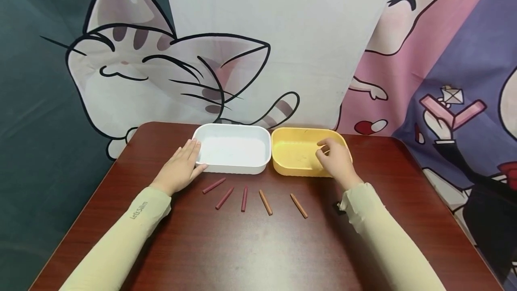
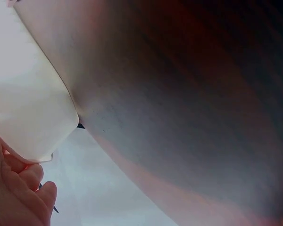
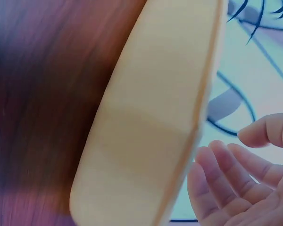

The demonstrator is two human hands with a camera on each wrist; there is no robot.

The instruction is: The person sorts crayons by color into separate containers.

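Observation:
My left hand (image 1: 177, 168) lies along the left rim of a white tray (image 1: 254, 169), fingers straight and thumb at its near corner. In the left wrist view, fingers of the left hand (image 2: 26, 190) show by the tray's pale wall (image 2: 33, 80). Over the right side of a yellow tray (image 1: 288, 167) is my right hand (image 1: 334, 158), its fingers loosely bent around nothing. The right wrist view shows that hand (image 3: 240, 183) beside the yellow tray's wall (image 3: 146, 103). Three dark red crayons (image 1: 224, 198) and two orange-brown crayons (image 1: 299, 205) lie before the trays.
Both trays stand side by side near the back edge of a dark reddish-brown table (image 1: 234, 255). Behind it hangs a cloth backdrop (image 1: 282, 35) with cartoon figures. A small black object (image 1: 338, 209) is partly hidden at the right sleeve.

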